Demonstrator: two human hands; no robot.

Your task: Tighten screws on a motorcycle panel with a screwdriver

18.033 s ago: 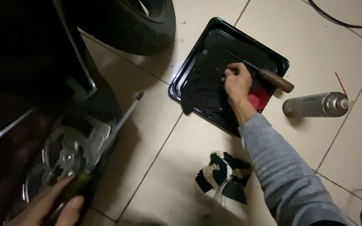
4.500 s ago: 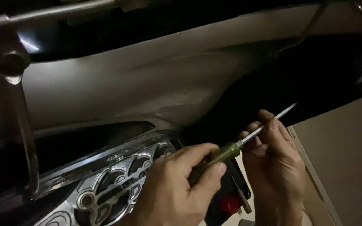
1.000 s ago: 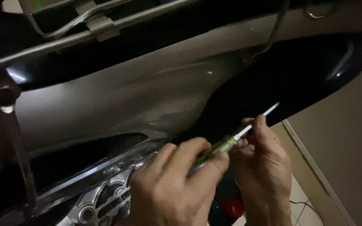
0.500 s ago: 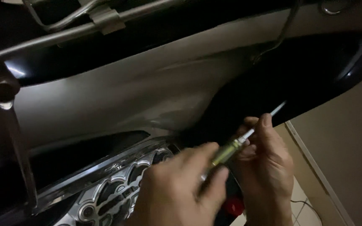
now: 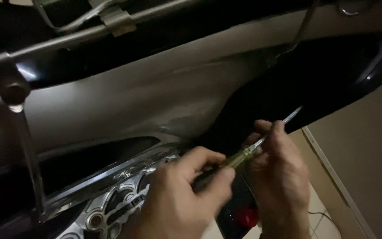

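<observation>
Grey motorcycle side panel (image 5: 124,97), chrome engine cover (image 5: 120,199), metal frame tube (image 5: 89,33), tiled floor (image 5: 359,177)

- One view only, the head camera; no second view shares any part of the scene.
- It looks forward and slightly down from just behind the hands, at close range: left hand (image 5: 180,199) and right hand (image 5: 279,177) fill the lower centre, cut by the bottom edge.
- It faces the side of a motorcycle; the grey side panel (image 5: 124,97) runs across the middle, the dark bodywork (image 5: 332,75) reaches the right edge, and the metal rack bar (image 5: 89,31) sits along the top.
- The chrome engine cover (image 5: 111,208) is in the bottom left.
- Tiled floor (image 5: 363,168) shows only at the right edge and lower right corner.
- Frame is tilted; dim light, hands slightly blurred.
</observation>
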